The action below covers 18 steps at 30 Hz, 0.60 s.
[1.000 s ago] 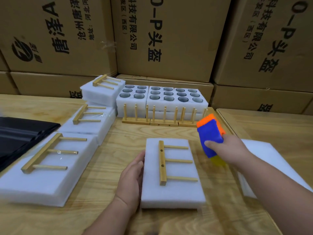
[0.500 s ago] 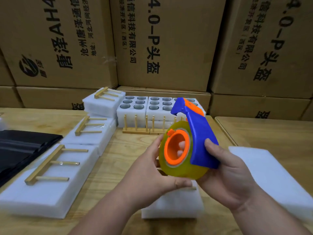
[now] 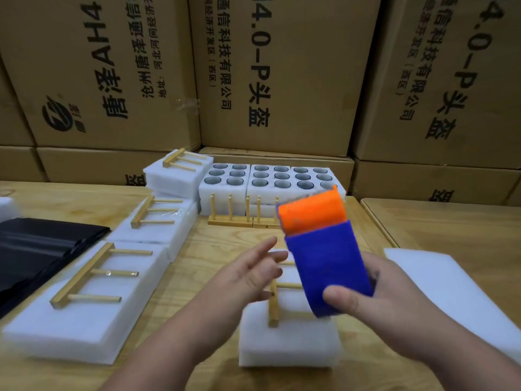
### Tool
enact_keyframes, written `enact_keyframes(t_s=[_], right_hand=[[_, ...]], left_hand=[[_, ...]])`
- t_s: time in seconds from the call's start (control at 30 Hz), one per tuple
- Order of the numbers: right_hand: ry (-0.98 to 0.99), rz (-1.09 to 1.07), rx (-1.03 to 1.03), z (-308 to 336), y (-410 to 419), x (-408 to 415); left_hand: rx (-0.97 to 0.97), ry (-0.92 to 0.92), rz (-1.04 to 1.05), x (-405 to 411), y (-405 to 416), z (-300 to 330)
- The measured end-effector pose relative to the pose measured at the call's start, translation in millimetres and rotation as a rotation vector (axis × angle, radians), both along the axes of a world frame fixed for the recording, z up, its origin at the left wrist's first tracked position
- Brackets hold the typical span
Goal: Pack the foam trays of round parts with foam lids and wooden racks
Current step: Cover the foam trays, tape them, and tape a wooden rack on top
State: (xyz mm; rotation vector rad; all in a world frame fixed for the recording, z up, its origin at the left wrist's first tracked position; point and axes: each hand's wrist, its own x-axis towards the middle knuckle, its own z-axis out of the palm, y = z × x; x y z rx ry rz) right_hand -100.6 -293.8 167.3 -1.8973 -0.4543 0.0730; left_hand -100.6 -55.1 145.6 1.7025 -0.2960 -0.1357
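I see one closed foam pack near the table's front edge, a wooden rack lying on top of it. My right hand grips the blue and orange tape dispenser above it; my left hand hovers beside, fingers spread, holding nothing. Three more packs run along the left side (each topped with one rack). By the back edge stand open foam trays of round parts, upright racks before them. One loose foam lid lies right.
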Motion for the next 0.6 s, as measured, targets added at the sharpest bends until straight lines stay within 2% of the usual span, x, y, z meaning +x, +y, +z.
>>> enact_keyframes(t_s=[0.07,0.13,0.27,0.33,0.43,0.53,0.6], right_hand=[[-0.161,0.027,-0.209,0.6,-6.8,-3.3],[-0.309,0.073,-0.334,-2.7,-12.6,-5.3],[-0.635,0.066,-0.454,-9.2,-16.6,-10.3],[-0.718,0.047,-0.533,-6.7,-13.7,-15.3],[-0.728,0.087,-0.643,-1.2,-10.2,-19.7],[-0.518,0.163,-0.632,2.9,-8.9,-18.5],[-0.46,0.226,-0.611,-3.8,-11.9,-15.4]], left_hand=[[-0.042,0.002,0.096,5.9,2.7,8.3],[-0.114,0.006,0.162,8.9,6.8,12.8],[-0.117,-0.097,0.116,-1.8,17.4,22.7],[-0.072,-0.149,0.069,-1.7,19.3,30.3],[-0.016,-0.206,-0.017,-2.4,20.8,42.4],[0.066,-0.285,-0.083,-5.4,22.5,55.7],[0.165,-0.342,-0.086,-6.1,22.3,62.5]])
